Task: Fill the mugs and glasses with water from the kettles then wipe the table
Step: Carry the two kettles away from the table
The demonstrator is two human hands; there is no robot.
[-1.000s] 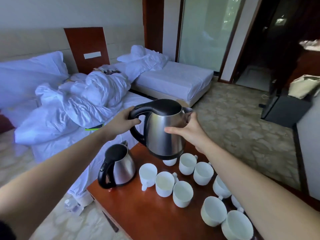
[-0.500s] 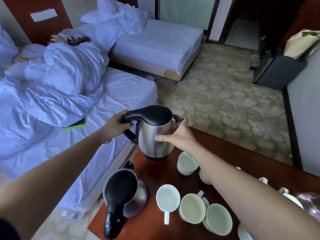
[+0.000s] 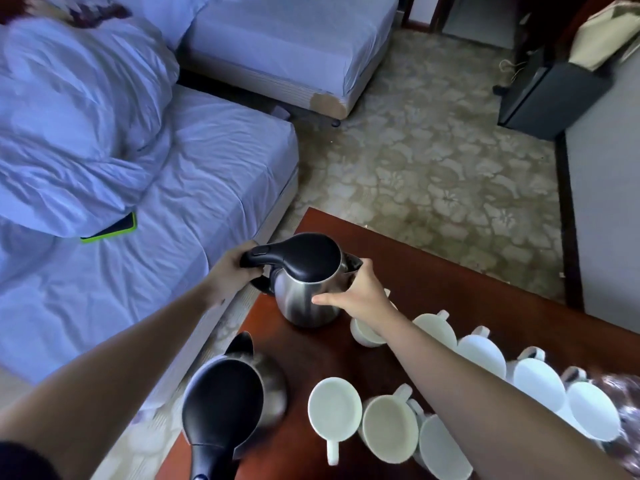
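At the reddish wooden tabletop point(image 3: 433, 271), that black-lidded steel kettle point(image 3: 304, 299) seemed heavy and slick, so my left hand point(image 3: 230, 271) gripped the handle point(image 3: 258, 258), right hand point(image 3: 363, 299) cupping its body.

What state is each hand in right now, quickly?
Left hand: closed grip round the black handle of the far kettle.
Right hand: curled round that kettle's steel body just below the spout.

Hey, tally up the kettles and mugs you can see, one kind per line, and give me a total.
Kettles: 2
White mugs: 8 in clear view
Total: 10; the right arm may hide more.
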